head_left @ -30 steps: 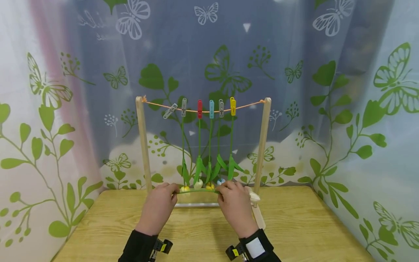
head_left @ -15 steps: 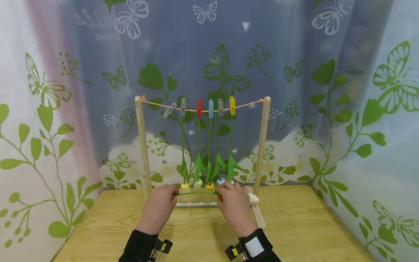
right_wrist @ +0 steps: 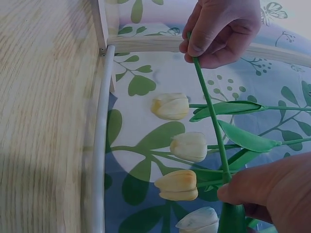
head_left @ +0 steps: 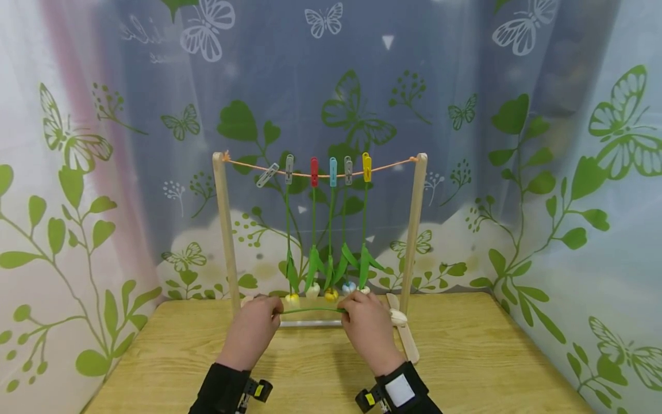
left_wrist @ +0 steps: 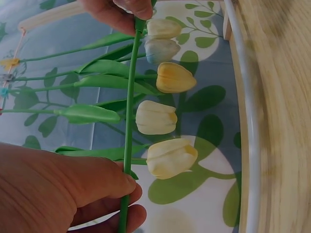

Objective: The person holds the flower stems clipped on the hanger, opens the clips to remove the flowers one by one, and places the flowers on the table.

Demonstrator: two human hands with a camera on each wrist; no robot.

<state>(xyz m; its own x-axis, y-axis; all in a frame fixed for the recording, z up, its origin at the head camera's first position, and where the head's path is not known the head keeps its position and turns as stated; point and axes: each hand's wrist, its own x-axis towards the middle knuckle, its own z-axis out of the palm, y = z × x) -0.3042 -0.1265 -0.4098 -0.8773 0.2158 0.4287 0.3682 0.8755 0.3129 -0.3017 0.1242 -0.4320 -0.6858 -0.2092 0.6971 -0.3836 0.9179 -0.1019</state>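
My left hand pinches one end of the green stem of an artificial tulip. My right hand pinches the same stem nearer its leaf, and a white flower head sticks out to that hand's right. Between both hands the stem lies sideways, bowed slightly upward. Behind it, several tulips hang upside down from clothespins on an orange string; among their heads are a yellow one, a pale blue one and a cream one. The held tulip's leaf is mostly hidden by my right hand.
A wooden frame with a left post and right post carries the string. One grey clothespin at the left hangs tilted with no flower. A pale bar joins the posts low down on the wooden table.
Both hands have come down slightly with the tulip, so its stem sits lower before the hanging flowers. The grip of each hand looks the same.
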